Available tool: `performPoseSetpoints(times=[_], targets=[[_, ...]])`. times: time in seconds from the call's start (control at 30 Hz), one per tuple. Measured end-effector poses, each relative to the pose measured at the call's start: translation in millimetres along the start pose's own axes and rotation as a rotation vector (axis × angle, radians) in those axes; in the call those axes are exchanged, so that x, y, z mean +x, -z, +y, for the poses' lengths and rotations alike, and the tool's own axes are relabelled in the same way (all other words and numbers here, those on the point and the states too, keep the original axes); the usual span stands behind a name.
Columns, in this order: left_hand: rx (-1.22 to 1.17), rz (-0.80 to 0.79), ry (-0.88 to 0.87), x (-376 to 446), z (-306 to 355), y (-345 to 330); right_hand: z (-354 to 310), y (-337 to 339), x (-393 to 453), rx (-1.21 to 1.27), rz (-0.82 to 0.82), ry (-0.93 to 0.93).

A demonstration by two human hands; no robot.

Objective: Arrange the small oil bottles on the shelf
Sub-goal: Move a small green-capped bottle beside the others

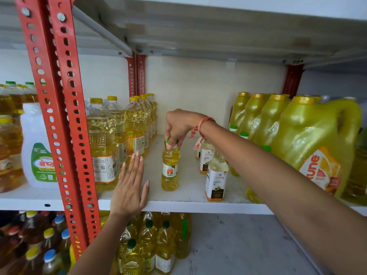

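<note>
A small yellow oil bottle [170, 168] with a green cap stands upright on the white shelf [190, 204], near its front. My right hand [176, 127] reaches in from the right and pinches the bottle's cap from above. My left hand [130, 186] lies flat and open on the shelf's front edge, left of the bottle and not touching it. Two small white-labelled coconut oil bottles [216, 180] stand to the right of it, partly behind my right forearm. More small green-capped bottles [243, 135] show behind that arm.
Tall clear oil bottles [103, 143] with yellow caps line the left of the shelf. Big yellow jugs [309, 147] fill the right. A red slotted upright [65, 120] stands at front left. Below, several oil bottles [156, 245] crowd the lower shelf.
</note>
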State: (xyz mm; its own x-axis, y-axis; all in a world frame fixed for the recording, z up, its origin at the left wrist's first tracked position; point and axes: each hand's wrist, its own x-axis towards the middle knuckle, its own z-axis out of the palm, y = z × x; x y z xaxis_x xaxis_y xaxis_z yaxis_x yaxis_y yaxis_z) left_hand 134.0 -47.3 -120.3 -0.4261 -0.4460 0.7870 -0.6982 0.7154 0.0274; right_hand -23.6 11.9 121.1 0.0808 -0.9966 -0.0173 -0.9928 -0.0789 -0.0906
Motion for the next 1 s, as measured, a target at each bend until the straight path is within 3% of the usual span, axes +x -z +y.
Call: performPoseSetpoints(times=[0.67, 1.0], targets=[[0.029, -0.023, -0.017, -1, -1, -1, -7, 4, -16, 0.070, -0.097, 0.017], [-0.058, -0.035, 0.003, 1, -7, -5, -6, 5, -32, 0.061, -0.032, 0.005]])
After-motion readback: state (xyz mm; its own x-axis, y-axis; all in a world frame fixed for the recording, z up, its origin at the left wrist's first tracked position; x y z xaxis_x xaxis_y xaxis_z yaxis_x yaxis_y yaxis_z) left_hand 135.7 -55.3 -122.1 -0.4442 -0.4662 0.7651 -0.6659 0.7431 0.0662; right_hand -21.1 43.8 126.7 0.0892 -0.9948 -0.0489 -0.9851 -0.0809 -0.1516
